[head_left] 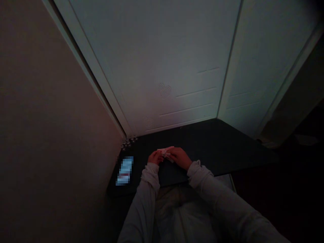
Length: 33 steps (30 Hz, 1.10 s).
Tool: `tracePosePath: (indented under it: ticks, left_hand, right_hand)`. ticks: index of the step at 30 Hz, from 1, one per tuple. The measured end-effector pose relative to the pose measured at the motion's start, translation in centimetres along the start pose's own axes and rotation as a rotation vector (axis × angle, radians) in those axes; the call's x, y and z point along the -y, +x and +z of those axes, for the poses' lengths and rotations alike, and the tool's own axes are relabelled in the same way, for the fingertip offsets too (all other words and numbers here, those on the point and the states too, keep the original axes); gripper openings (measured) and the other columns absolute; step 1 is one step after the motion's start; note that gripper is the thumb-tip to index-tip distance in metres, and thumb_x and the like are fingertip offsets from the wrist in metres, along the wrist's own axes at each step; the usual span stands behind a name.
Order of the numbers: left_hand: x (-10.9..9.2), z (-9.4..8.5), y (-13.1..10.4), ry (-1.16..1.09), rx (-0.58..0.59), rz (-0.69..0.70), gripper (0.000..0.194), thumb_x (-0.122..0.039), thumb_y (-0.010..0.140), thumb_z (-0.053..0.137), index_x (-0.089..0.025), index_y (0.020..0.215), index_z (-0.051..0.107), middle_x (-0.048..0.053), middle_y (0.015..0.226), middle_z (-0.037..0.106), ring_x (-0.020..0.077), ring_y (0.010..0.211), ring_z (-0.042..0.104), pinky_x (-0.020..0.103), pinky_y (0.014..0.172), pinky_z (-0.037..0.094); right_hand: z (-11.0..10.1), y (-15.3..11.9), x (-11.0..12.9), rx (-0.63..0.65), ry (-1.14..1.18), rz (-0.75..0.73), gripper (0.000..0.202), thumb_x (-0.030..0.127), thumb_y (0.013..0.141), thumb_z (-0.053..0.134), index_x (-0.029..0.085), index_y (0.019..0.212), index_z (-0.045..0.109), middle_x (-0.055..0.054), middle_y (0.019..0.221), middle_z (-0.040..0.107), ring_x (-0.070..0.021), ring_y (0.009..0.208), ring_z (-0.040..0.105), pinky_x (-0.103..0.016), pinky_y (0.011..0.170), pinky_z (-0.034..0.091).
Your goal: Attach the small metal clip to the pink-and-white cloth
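Observation:
Both hands meet over the dark tabletop (202,148), close to its front edge. Between them is a small pale folded piece (165,149), perhaps paper or cloth; the dim light hides its exact kind. My left hand (155,157) is closed on its left end, fingers curled. From the right, my right hand (180,157) bends over the piece with its fingertips pressed on it, covering part of it. A lit phone (124,171), its screen blurred out, lies on the table left of my left hand.
Several small shiny objects (128,142) cluster at the table's back left corner, by the wall (63,135). White panels (162,60) with embossed hearts and lines rise along the table's back edge. The right side of the room is very dark.

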<state>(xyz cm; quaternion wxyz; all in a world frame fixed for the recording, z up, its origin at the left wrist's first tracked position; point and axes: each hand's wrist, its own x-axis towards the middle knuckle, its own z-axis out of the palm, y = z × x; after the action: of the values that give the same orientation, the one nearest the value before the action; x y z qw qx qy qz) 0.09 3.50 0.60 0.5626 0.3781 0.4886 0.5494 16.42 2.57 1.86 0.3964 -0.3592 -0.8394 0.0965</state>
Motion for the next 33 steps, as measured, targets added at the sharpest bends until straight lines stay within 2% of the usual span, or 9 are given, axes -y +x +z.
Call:
tracePosePath:
  ticks: [8, 15, 20, 26, 33]
  left_hand:
    - [0.28, -0.26, 0.25, 0.092, 0.020, 0.044, 0.041, -0.049, 0.054, 0.060, -0.013, 0.070, 0.052, -0.005, 0.040, 0.046, 0.0053, 0.027, 0.037, 0.019, 0.028, 0.023]
    - [-0.15, 0.07, -0.35, 0.143, -0.001, 0.028, 0.043, -0.055, 0.056, 0.054, -0.014, 0.068, 0.052, -0.006, 0.038, 0.044, 0.0045, 0.023, 0.033, 0.018, 0.026, 0.019]
    - [-0.29, 0.17, -0.52, 0.128, 0.007, 0.017, 0.041, -0.053, 0.056, 0.056, -0.014, 0.067, 0.051, -0.005, 0.039, 0.046, 0.0046, 0.025, 0.035, 0.018, 0.027, 0.019]
    - [-0.09, -0.12, -0.34, 0.036, 0.074, 0.019, 0.041, -0.047, 0.050, 0.063, -0.012, 0.070, 0.052, -0.003, 0.044, 0.050, 0.0063, 0.031, 0.041, 0.019, 0.030, 0.025]
    - [-0.21, -0.13, -0.61, -0.035, 0.092, -0.008, 0.039, -0.039, 0.048, 0.069, -0.012, 0.071, 0.052, -0.001, 0.052, 0.055, 0.0055, 0.036, 0.044, 0.020, 0.037, 0.030]
  right_hand:
    - [-0.11, -0.15, 0.46, -0.011, 0.002, 0.003, 0.020, 0.025, 0.078, 0.044, 0.020, 0.089, 0.060, -0.003, 0.086, 0.064, -0.0159, 0.084, 0.054, -0.028, 0.075, 0.037]
    - [-0.12, -0.42, 0.73, -0.037, -0.040, 0.012, 0.018, 0.025, 0.077, 0.046, 0.021, 0.088, 0.060, -0.004, 0.086, 0.063, -0.0170, 0.083, 0.053, -0.029, 0.074, 0.037]
    - [0.33, -0.48, 0.47, -0.044, -0.015, 0.068, 0.015, 0.023, 0.076, 0.046, 0.019, 0.084, 0.059, -0.005, 0.084, 0.062, -0.0165, 0.081, 0.053, -0.029, 0.075, 0.037]
    - [0.54, -0.47, 0.30, -0.044, 0.025, 0.101, 0.013, 0.019, 0.075, 0.046, 0.019, 0.082, 0.057, -0.004, 0.082, 0.060, -0.0158, 0.079, 0.053, -0.028, 0.074, 0.037]
    - [0.57, -0.33, 0.03, -0.045, 0.115, 0.154, 0.012, 0.018, 0.073, 0.048, 0.018, 0.080, 0.058, -0.003, 0.080, 0.060, -0.0143, 0.075, 0.053, -0.025, 0.069, 0.039]
